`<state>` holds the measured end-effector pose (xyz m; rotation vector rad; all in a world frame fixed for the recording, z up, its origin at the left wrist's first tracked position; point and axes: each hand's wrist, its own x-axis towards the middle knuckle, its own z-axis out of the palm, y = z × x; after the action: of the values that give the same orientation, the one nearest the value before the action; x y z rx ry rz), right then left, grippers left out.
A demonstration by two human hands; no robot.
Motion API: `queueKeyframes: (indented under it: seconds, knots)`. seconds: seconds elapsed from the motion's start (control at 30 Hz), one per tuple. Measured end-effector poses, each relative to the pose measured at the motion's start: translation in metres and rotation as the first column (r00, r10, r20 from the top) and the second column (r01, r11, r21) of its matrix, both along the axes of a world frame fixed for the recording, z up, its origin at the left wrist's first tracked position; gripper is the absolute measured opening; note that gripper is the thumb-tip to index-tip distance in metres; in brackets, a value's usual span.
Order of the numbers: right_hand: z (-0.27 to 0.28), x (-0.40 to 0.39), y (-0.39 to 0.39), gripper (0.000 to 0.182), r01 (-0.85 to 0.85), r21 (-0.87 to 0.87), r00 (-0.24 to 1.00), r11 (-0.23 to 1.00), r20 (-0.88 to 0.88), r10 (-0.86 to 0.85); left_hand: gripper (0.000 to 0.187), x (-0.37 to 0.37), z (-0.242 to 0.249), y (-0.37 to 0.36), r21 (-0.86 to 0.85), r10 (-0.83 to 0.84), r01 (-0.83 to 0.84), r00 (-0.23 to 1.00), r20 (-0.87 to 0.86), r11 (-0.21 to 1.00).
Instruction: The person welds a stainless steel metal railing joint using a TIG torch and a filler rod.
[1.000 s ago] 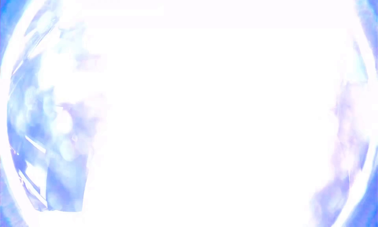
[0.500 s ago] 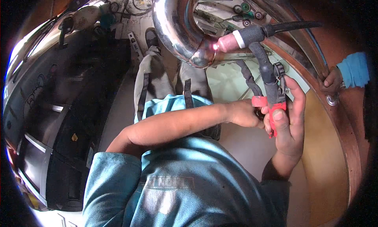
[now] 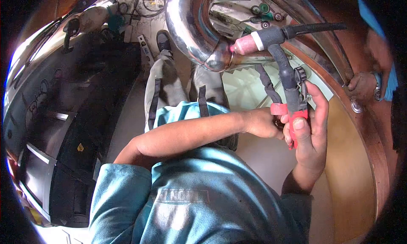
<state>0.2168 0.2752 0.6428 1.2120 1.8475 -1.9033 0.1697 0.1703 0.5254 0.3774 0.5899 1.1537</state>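
Level (image 3: 145, 50) beyond pipe (image 3: 181, 34) and torch (image 3: 271, 38)

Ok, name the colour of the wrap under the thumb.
The wrap is red; head view shows it best.

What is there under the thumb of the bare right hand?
The red-wrapped handle of a black torch with a pink nozzle. Red shows above and beside the thumb of the right hand; what lies directly beneath is covered, and any switch there cannot be seen.
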Motion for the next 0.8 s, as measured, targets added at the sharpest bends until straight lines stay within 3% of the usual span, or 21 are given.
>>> queueKeyframes:
  seconds: [0.1,0.27,0.33,0.4,0.5,0.8]
  knots:
    - [0.002,-0.001,0.000,0.057,-0.009,-0.002,1.000,1.000,0.006,0.009,0.019,0.010,-0.004,-0.001,0.004,0.020,-0.020,0.998,-0.061,1.000]
    - [0.005,0.003,0.001,0.057,0.071,-0.095,0.997,0.993,0.014,-0.070,0.021,0.010,-0.005,-0.001,0.040,0.057,-0.062,0.993,0.106,0.997]
    - [0.004,-0.002,0.000,0.058,-0.015,0.005,0.999,1.000,0.029,0.015,0.022,0.009,-0.006,-0.001,0.052,0.071,-0.081,0.983,0.172,0.995]
    - [0.002,0.000,0.001,0.060,-0.020,0.010,1.000,1.000,0.005,0.020,0.024,0.002,-0.003,-0.001,-0.001,-0.034,0.034,0.999,0.013,0.999]
    - [0.000,0.001,0.002,0.060,-0.022,0.012,1.000,1.000,-0.006,0.022,0.022,-0.002,0.000,0.001,-0.066,-0.121,0.116,0.990,-0.077,0.991]
    - [0.000,0.003,0.000,0.059,-0.013,0.000,1.000,1.000,-0.012,0.013,0.029,0.006,-0.004,-0.002,-0.043,-0.068,0.068,0.998,-0.002,0.997]
